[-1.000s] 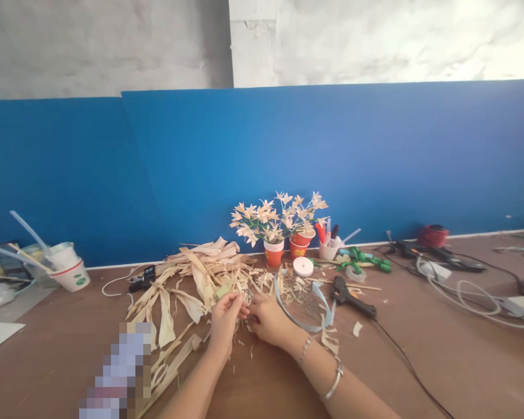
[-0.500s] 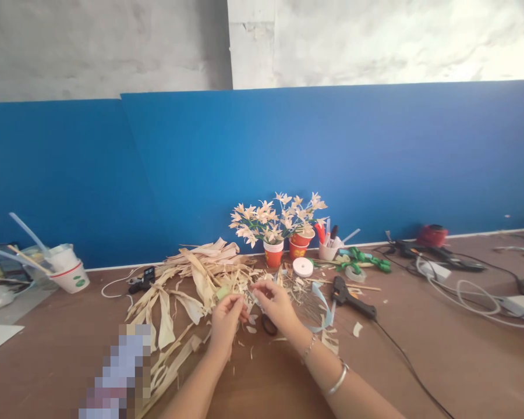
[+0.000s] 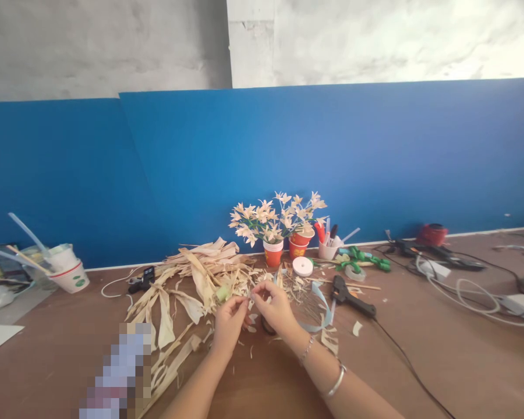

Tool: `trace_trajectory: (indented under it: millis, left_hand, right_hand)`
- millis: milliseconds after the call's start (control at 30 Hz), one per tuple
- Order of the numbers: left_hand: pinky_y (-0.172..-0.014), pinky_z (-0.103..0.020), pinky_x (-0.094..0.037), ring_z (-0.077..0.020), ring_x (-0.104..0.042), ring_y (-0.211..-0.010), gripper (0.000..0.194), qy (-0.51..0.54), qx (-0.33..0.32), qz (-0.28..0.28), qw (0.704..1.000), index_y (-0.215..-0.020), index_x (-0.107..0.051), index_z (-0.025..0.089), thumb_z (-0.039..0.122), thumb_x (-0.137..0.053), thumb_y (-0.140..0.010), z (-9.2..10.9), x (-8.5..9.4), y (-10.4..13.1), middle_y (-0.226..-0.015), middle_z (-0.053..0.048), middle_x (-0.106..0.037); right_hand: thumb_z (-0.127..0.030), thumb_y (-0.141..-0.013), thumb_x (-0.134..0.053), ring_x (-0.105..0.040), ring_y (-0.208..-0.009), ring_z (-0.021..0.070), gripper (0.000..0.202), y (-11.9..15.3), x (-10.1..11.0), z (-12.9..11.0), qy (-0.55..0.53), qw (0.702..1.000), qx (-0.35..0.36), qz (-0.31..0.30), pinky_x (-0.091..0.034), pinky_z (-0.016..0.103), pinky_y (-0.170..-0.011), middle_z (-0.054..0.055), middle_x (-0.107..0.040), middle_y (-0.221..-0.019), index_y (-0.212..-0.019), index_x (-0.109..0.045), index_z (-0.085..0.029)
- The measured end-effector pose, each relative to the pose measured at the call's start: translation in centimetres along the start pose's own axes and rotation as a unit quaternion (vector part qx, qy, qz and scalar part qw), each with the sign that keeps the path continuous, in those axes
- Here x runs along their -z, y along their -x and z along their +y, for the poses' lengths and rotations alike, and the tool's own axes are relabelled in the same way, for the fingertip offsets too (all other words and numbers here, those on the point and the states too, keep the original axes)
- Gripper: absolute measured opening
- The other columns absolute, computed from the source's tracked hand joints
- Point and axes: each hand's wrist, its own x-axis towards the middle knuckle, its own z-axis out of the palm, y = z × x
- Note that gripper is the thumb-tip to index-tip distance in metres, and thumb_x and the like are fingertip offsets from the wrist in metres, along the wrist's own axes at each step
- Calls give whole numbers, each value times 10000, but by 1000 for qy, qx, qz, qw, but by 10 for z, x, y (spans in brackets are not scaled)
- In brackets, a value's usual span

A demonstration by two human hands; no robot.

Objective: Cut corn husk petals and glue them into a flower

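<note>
My left hand (image 3: pixel 230 320) and my right hand (image 3: pixel 274 302) meet at the fingertips over the middle of the table. Both are closed in a pinch around something too small to make out. Dried husks (image 3: pixel 203 279) lie in a heap behind and left of my left hand, and a pale green roll (image 3: pixel 222 293) sits just beyond it. Thin scraps are scattered around my fingers. Partly hidden under my right hand are dark scissor handles (image 3: pixel 268 326). Pale flowers (image 3: pixel 262 220) stand in red paper cups (image 3: pixel 273 255) behind my hands.
Right of my hands are a light blue ribbon (image 3: pixel 325 308), a black glue gun (image 3: pixel 353 298) with its cable, a white spool (image 3: pixel 303 267) and green ribbon (image 3: pixel 367 259). White cables (image 3: pixel 467 294) lie further right. A white cup (image 3: pixel 72 276) with straws stands at left.
My two hands have come together, the left moving slightly right and the right slightly left, so the fingertips now meet. The things on the table have stayed put.
</note>
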Motion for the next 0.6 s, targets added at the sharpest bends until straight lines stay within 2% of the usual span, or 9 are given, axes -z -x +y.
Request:
trace_trajectory:
  millis: [300, 600]
  left_hand:
    - [-401, -204, -392, -116, -519, -402, 315, -15, -3, -3, 1000, -783, -625, 134, 423, -653, -663, 4, -2, 2, -457, 43, -551]
    - [-398, -207, -403, -117, -521, -400, 294, -29, -14, -6, 999, -775, -636, 131, 402, -647, -661, 2, -1, 2, -452, 41, -548]
  right_hand:
    - [-189, -727, -539, -526, -615, 147, 36, 1, 0, -3, 22, 1000, 1, 3, -409, 255, -596, 6, -594, -670, -715, -572, -186]
    - [-157, -731, -522, -536, -647, 157, 53, 2, 0, -3, 65, 997, 40, 5, -411, 265, -610, 23, -596, -709, -731, -568, -181]
